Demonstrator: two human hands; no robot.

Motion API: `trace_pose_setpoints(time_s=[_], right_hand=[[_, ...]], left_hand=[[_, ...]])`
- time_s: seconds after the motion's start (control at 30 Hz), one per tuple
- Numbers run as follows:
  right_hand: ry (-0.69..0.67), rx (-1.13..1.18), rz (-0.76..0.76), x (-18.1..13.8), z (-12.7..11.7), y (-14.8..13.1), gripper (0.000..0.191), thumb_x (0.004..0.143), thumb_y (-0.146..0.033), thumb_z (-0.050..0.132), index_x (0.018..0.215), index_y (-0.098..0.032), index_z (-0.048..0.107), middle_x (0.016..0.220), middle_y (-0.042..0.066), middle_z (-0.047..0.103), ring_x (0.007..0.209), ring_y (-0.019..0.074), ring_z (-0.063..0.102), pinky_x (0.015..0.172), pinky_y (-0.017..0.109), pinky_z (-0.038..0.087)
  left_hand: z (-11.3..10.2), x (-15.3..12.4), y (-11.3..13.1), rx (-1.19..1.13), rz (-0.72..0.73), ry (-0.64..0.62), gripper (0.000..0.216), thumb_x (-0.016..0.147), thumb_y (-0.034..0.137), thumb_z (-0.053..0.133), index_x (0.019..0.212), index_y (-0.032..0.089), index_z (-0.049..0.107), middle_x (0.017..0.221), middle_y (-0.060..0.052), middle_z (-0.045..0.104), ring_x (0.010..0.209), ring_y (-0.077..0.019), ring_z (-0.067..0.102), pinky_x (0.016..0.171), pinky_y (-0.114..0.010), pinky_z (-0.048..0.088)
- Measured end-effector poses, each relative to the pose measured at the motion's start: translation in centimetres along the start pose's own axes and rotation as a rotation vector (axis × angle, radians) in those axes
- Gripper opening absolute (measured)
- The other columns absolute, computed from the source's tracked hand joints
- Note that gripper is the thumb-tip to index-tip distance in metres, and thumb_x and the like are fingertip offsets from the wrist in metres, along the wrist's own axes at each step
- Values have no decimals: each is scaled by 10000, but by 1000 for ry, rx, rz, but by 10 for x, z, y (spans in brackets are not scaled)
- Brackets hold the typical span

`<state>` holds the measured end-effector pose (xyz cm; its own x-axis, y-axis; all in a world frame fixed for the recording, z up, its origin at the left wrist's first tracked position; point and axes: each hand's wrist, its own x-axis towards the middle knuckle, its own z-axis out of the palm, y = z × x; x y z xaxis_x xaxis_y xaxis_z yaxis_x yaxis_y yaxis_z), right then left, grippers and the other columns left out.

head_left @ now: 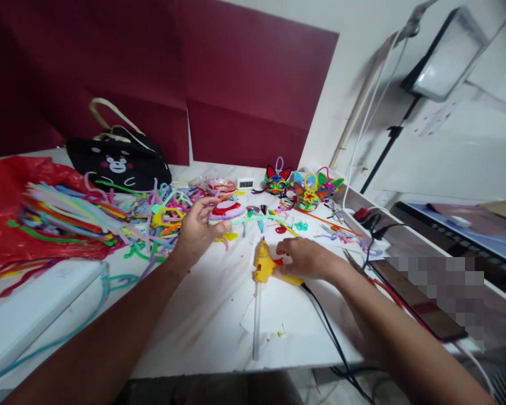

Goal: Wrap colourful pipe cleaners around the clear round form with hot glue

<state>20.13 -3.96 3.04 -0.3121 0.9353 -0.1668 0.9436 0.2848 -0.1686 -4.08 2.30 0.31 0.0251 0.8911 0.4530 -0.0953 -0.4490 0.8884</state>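
Note:
My left hand [197,230] is closed on a flat, rounded piece made of red and lilac pipe cleaners [227,210], pinched at its left side and held over the table. My right hand [306,257] is beside a yellow glue gun [263,267], its bent fingers apart next to the red trigger and above the handle. The glue gun lies on the table, nozzle pointing away from me. A clear glue stick [257,320] sticks out of its back end. Whether my right fingertips touch the gun is hard to see.
Loose pipe cleaners [84,216] spill from a red plastic bag [42,163] at left. Behind stand a black bag [118,169], a small digital clock [245,184] and colourful pipe-cleaner masks [307,194]. Pliers [354,261], a phone [421,301] and the gun's black cord [326,320] lie right.

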Motion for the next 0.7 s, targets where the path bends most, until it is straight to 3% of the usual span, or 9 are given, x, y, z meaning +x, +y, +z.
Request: trace_pose_setpoints(time_s=[0.07, 0.2, 0.33, 0.43, 0.6, 0.7], right_hand=[[-33, -67, 2, -8, 6, -8, 425, 741, -392, 733, 1076, -135, 691, 1112, 183, 706, 997, 352, 686, 776, 394, 523], [-17, -146, -5, -18, 18, -17, 368, 787, -235, 608, 1132, -123, 665, 1137, 175, 666, 1010, 327, 677, 774, 388, 537], [31, -181, -6, -18, 30, -20, 439, 788, -189, 560, 1213, -86, 604, 1161, 185, 624, 1019, 330, 663, 806, 406, 542], [107, -181, -5, -13, 41, -21, 405, 779, -190, 552, 1163, -71, 601, 1134, 187, 604, 931, 308, 678, 806, 401, 538], [229, -73, -34, -16, 46, -10, 284, 752, -176, 558, 1032, -144, 587, 1057, 123, 573, 789, 232, 648, 693, 342, 512], [292, 129, -184, -25, 37, 0, 262, 732, -114, 545, 986, -180, 552, 1043, 90, 550, 825, 205, 615, 738, 329, 493]], left_hand=[[0, 1, -2, 8, 55, 11, 580, 538, 251, 858, 1039, 208, 570, 1058, -68, 705, 1007, -240, 688, 774, -295, 575], [1, 3, -6, 17, 140, 4, 576, 541, 274, 859, 1031, 206, 563, 1074, -76, 706, 1027, -240, 684, 854, -330, 567], [1, 2, -5, 11, 153, -6, 591, 536, 273, 856, 1039, 202, 554, 1077, -75, 700, 1037, -238, 678, 884, -344, 555], [0, 0, -4, 2, 125, -9, 582, 575, 296, 841, 1062, 203, 536, 1109, -86, 687, 1066, -243, 671, 917, -365, 544], [-1, 0, -7, 17, 103, 23, 591, 599, 331, 833, 1077, 211, 508, 1105, -90, 682, 1071, -256, 675, 917, -382, 548], [-1, 1, -10, 20, 106, 53, 583, 603, 325, 832, 1070, 214, 501, 1104, -86, 678, 1071, -251, 677, 905, -370, 553]])
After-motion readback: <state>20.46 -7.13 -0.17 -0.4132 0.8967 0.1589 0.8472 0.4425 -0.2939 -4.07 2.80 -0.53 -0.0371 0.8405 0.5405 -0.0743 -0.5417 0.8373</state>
